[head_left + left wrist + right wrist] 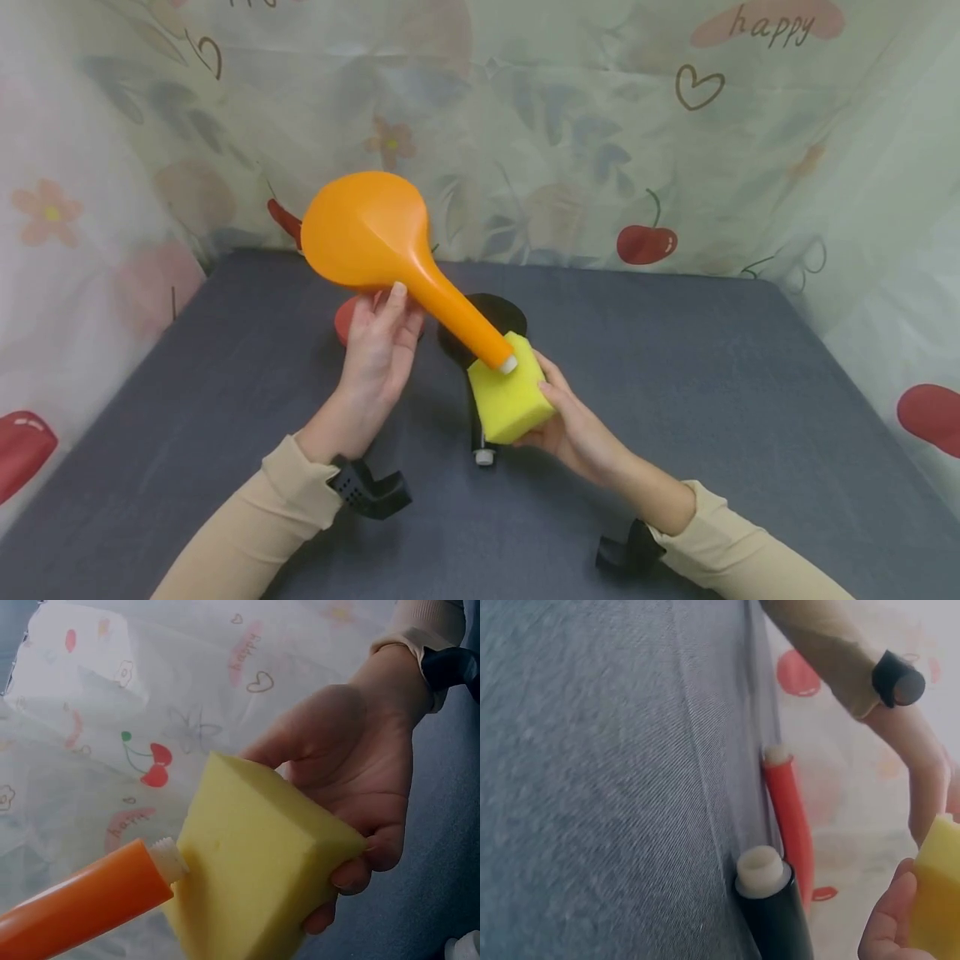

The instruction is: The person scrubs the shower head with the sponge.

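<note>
My left hand (377,358) holds an orange paddle-shaped thing (367,229) by the underside of its broad rounded head, thumb on the near edge. Its handle slants down to the right and ends in a white tip (169,859). A yellow sponge block (510,400) is gripped in my right hand (573,425), thumb on one side and fingers curled below. The sponge's broad face meets the handle end, or nearly so; exact contact cannot be told. The left fingers are partly hidden behind the orange head.
On the dark grey tabletop (645,358), behind the hands, lie a black piece (504,310) with a round head and white-tipped handle, and a red one (345,320), mostly covered by the left hand. A printed curtain (562,125) hangs at the back and sides.
</note>
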Demonstrator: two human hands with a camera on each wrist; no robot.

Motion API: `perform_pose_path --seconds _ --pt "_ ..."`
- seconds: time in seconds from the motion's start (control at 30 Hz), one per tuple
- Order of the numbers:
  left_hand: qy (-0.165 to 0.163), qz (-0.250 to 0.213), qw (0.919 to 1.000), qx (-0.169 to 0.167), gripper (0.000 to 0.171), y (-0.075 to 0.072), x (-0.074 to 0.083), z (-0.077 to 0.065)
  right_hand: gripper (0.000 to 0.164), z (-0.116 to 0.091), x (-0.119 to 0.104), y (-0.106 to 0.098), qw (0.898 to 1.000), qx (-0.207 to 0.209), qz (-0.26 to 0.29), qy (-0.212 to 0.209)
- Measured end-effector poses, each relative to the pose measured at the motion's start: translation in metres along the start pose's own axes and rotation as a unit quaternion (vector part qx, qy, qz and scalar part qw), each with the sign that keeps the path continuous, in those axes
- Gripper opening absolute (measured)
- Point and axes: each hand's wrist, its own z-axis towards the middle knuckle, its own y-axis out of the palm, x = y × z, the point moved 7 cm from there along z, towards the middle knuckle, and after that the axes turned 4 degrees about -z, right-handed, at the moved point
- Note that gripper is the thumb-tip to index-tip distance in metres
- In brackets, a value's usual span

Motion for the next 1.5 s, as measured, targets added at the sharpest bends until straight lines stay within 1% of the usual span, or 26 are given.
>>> perform_pose_path --seconds 0.13,0.3,0.37,0.5,0.63,0.7,0.77,0.87,0.93,1.0,1.1,1.17,1.23,1.3,1.33,1.43,1.5 --pt "-0.001 0.001 1.0 0.0 0.03 0.0 -0.001 0.0 0.055 0.0 -0.002 0.0 1.0 0.005 0.026 -0.01" --pt "-0.006 0.012 0.9999 -0.003 0.029 0.0 -0.002 -0.002 0.05 0.001 -0.003 -0.004 0.996 0.05 0.068 -0.006" --pt "-0.005 0.013 0.9999 -0.003 0.031 0.001 -0.002 -0.002 0.047 0.001 -0.003 -0.005 0.994 0.057 0.089 0.0" --pt "0.004 0.013 0.9999 -0.006 0.034 0.002 -0.002 -0.003 0.042 0.001 -0.001 0.0 0.992 0.035 0.122 0.008" --pt "0.015 0.01 0.9998 -0.005 0.037 0.002 0.0 -0.002 0.045 -0.001 -0.002 0.006 0.991 0.012 0.13 0.006" --pt "0.018 0.01 0.9998 -0.005 0.037 0.002 0.0 -0.003 0.048 -0.002 -0.004 0.007 0.992 0.019 0.126 0.0" --pt "0.019 0.007 0.9998 -0.005 0.036 0.001 0.0 -0.003 0.05 -0.002 -0.007 0.006 0.992 0.038 0.118 -0.01" --pt "0.022 0.003 0.9998 0.0 0.034 0.001 0.0 -0.002 0.052 -0.005 -0.012 -0.001 0.991 0.093 0.09 -0.03" --pt "0.025 -0.002 0.9997 0.006 0.034 0.0 0.0 -0.002 0.054 -0.007 -0.016 -0.006 0.988 0.131 0.057 -0.052" --pt "0.026 -0.004 0.9996 0.012 0.035 -0.001 -0.001 -0.002 0.059 -0.009 -0.021 -0.01 0.983 0.165 0.012 -0.077" --pt "0.021 -0.004 0.9996 0.019 0.036 -0.002 -0.002 -0.002 0.069 -0.013 -0.027 -0.013 0.97 0.199 -0.071 -0.124" --pt "0.016 0.0 0.9996 0.023 0.038 -0.003 -0.003 -0.002 0.076 -0.015 -0.03 -0.014 0.956 0.216 -0.123 -0.154" --pt "0.013 0.004 0.9996 0.025 0.038 -0.004 -0.004 -0.002 0.08 -0.016 -0.033 -0.014 0.943 0.228 -0.163 -0.178" --pt "0.011 0.009 0.9995 0.027 0.039 -0.004 -0.005 -0.002 0.082 -0.015 -0.034 -0.016 0.931 0.242 -0.197 -0.188" --pt "0.011 0.01 0.9995 0.028 0.039 -0.005 -0.005 -0.002 0.082 -0.015 -0.035 -0.018 0.927 0.249 -0.209 -0.189" --pt "0.008 0.012 0.9994 0.032 0.04 -0.006 -0.006 -0.002 0.083 -0.013 -0.035 -0.022 0.917 0.268 -0.239 -0.176" --pt "0.007 0.014 0.9992 0.038 0.039 -0.007 -0.007 -0.002 0.083 -0.012 -0.035 -0.024 0.912 0.276 -0.257 -0.164"
